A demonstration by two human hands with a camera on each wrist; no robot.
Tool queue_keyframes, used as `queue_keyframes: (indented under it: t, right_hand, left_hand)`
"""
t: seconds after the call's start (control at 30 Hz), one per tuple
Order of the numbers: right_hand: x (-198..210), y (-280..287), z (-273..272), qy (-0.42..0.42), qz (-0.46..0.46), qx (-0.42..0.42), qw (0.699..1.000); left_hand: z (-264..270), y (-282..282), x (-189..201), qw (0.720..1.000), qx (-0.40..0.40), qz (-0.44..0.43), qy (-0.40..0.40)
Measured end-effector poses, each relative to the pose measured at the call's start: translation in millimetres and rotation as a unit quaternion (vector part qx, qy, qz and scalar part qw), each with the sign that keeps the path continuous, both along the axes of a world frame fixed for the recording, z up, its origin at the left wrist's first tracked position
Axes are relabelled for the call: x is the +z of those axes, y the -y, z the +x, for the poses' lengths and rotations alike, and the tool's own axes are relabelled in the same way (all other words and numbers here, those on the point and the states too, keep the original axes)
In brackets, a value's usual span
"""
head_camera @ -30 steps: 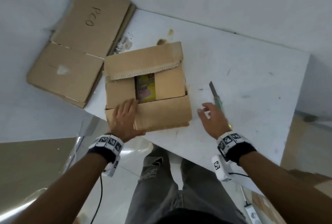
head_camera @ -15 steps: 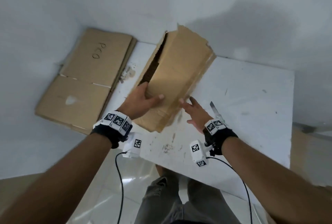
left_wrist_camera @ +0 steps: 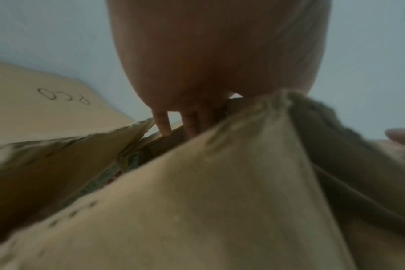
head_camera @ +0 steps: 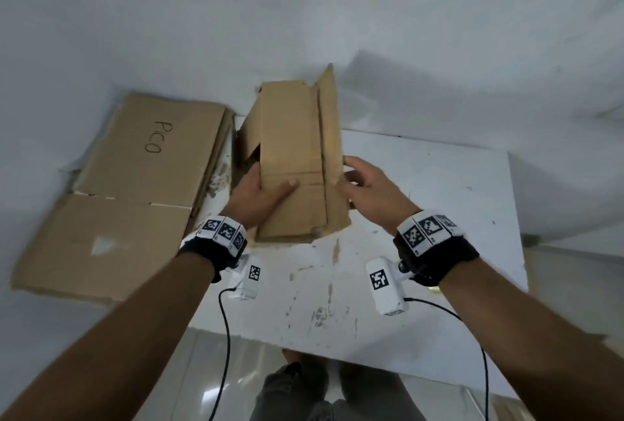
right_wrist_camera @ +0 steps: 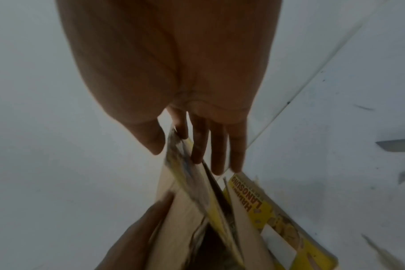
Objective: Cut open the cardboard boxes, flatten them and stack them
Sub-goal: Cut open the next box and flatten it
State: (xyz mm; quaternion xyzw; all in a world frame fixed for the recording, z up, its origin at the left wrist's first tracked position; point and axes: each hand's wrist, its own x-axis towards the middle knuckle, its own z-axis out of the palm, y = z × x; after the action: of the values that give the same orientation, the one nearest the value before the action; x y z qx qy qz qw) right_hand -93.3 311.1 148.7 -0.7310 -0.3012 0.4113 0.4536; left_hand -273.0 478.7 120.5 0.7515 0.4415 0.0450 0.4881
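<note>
A brown cardboard box [head_camera: 293, 157] stands tilted on end, lifted off the white table [head_camera: 439, 218]. My left hand [head_camera: 266, 189] grips its left side, thumb on the front face and fingers behind the panel [left_wrist_camera: 220, 182]. My right hand [head_camera: 354, 179] pinches the loose right flap, with the thumb on one side and the fingers [right_wrist_camera: 217, 149] on the other. In the right wrist view, yellow print shows on the box's outer face [right_wrist_camera: 266, 210]. The box's inside is mostly hidden.
A stack of flattened cardboard [head_camera: 135, 184] marked "PiCO" lies left of the table, against the wall. A grey blade [right_wrist_camera: 398, 145] lies on the table to the right of my right hand. My legs stand at the table's near edge.
The box lay flat on the table under my left hand; both hands now hold it lifted on end. My right hand left the knife and took the right flap.
</note>
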Motion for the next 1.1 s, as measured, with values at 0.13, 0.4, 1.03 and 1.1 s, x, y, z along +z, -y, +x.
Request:
queue_keyframes:
  t: [0.13, 0.4, 1.03, 1.1]
  right_hand:
    - [6.2, -19.0, -33.1, -0.038, 0.012, 0.063, 0.997]
    - [7.9, -64.8, -107.4, 0.069, -0.017, -0.014, 0.997]
    - [-7.3, -68.1, -93.1, 0.395, -0.132, 0.295, 0.86]
    - [-11.0, -53.9, -88.3, 0.364, -0.132, 0.27, 0.882]
  left_hand:
    - [-15.4, -20.9, 9.7, 0.95, -0.038, 0.251, -0.181]
    - [-86.7, -2.9, 38.3, 0.924, -0.088, 0.238, -0.288]
    - [-93.4, 12.4, 2.1, 0.993, 0.078, 0.071, -0.045]
    - [-88.1, 16.7, 3.9, 0.996, 0.048, 0.041, -0.058]
